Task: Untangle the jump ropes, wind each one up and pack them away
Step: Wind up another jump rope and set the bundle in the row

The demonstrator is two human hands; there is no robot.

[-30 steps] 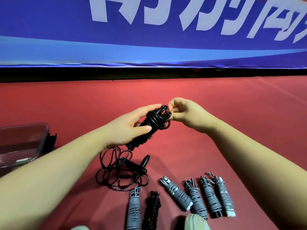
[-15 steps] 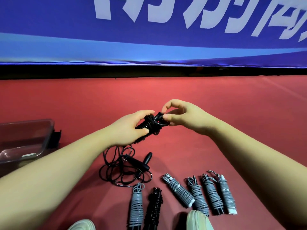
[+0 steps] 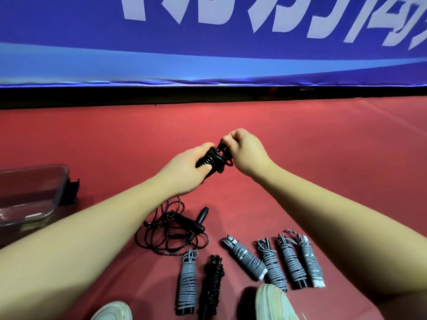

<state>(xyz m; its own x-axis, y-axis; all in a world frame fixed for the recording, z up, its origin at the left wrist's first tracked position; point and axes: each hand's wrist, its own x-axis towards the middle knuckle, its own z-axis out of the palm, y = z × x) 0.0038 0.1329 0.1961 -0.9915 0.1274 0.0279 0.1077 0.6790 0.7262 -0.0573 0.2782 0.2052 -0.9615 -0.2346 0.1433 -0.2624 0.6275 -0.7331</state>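
Observation:
My left hand (image 3: 184,168) grips a black jump rope (image 3: 213,159) wound around its handles, held above the red floor. My right hand (image 3: 245,151) pinches the rope's loose end at the top of the bundle. Below my hands a tangled black jump rope (image 3: 172,230) lies loose on the floor with both handles showing. Near my feet lie several wound grey ropes (image 3: 271,262), one more grey bundle (image 3: 188,282) and a wound black bundle (image 3: 211,287).
A clear plastic container (image 3: 55,192) stands on the floor at the left edge. Two white shoes (image 3: 273,303) show at the bottom. A blue banner (image 3: 208,49) above a black strip runs across the back.
My right hand has moved from pinching the cord beside the bundle to gripping its end at the top. The bundle in my left hand has tilted more upright and shifted slightly right.

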